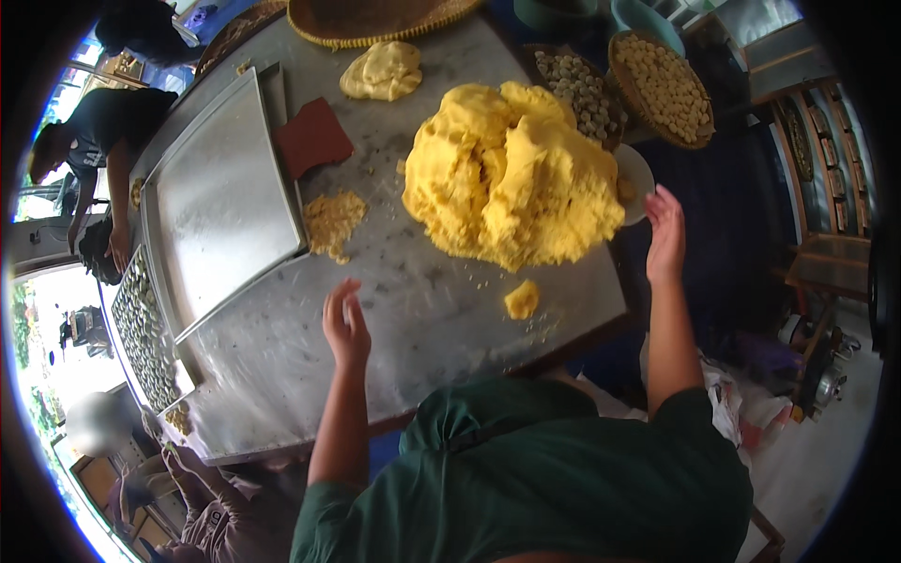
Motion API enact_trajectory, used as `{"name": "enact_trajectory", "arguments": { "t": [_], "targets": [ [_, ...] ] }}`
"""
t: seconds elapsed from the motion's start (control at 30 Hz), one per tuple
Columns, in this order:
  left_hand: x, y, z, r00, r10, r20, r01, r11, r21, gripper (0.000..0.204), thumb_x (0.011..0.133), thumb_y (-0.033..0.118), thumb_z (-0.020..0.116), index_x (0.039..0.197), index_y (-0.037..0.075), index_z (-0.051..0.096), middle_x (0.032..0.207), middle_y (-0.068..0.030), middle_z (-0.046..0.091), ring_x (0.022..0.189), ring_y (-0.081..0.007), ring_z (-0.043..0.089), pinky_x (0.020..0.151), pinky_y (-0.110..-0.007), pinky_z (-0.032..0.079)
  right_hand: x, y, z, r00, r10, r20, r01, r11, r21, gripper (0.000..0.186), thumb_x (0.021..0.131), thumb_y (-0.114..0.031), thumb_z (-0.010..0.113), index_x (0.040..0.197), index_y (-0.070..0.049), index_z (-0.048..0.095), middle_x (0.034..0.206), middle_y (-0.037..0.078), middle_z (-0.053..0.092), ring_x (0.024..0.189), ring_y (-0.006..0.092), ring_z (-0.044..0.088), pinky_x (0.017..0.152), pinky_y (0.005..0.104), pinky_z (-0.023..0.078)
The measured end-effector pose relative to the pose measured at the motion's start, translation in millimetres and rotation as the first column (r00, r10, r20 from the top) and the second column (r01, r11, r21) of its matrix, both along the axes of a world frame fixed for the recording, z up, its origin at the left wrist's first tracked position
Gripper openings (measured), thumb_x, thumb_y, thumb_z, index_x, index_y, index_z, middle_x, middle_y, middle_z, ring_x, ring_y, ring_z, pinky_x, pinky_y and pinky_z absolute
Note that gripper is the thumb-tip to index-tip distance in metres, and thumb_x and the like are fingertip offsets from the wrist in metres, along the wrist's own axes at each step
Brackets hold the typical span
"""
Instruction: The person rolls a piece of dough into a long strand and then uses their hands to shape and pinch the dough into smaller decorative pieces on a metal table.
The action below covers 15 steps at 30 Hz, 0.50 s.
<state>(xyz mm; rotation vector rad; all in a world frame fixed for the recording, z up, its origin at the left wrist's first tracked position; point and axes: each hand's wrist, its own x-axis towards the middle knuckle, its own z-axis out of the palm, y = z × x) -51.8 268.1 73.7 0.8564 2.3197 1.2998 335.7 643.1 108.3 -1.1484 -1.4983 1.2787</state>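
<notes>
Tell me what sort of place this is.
Probably a small bakery or food workshop: a big mound of what looks like yellow dough sits on a table, with a flat metal tray and a round basket of small pale pieces.

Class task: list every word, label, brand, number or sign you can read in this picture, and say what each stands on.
Dark shirt at upper left: pale lettering, small and only partly seen; not copied out here.
Greyish shirt at lower left: pale lettering, tilted and too small to read surely; also not copied.
Yellow dough, metal tray and green shirt: no lettering seen.
</notes>
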Motion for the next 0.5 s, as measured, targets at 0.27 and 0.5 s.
{"name": "enact_trajectory", "arguments": {
  "t": [0.27, 0.5],
  "targets": [
    [-103.4, 294.0, -60.4, 0.845, -0.241, 0.478, 0.156, 0.965, 0.210, 0.061, 0.108, 0.050, 0.045, 0.140, 0.000, 0.059, 0.141, -0.0142, 0.062, 0.134, -0.0228, 0.054, 0.113, -0.036, 0.040, -132.8, 164.8, -86.7, 0.764, 0.634, -0.122, -0.639, 0.715, -0.283, 0.073, 0.109, -0.059, 0.017, 0.155, -0.007, 0.041, 0.163, 0.013, 0.036, 0.155, 0.0289, 0.025, 0.127, 0.0405, 0.015],
    [-112.8, 380.4, -96.0, 0.787, -0.469, 0.400, 0.525, 0.850, -0.036, 0.054, 0.106, 0.047, 0.047, 0.148, 0.015, 0.053, 0.138, -0.0116, 0.064, 0.131, -0.0224, 0.057, 0.108, -0.038, 0.045, -185.8, 178.4, -94.6, 0.576, 0.816, 0.050, -0.796, 0.574, -0.192, 0.080, 0.104, -0.069, 0.026, 0.150, -0.007, 0.050, 0.157, 0.014, 0.045, 0.148, 0.0286, 0.038, 0.122, 0.0391, 0.030]
  ]
}}
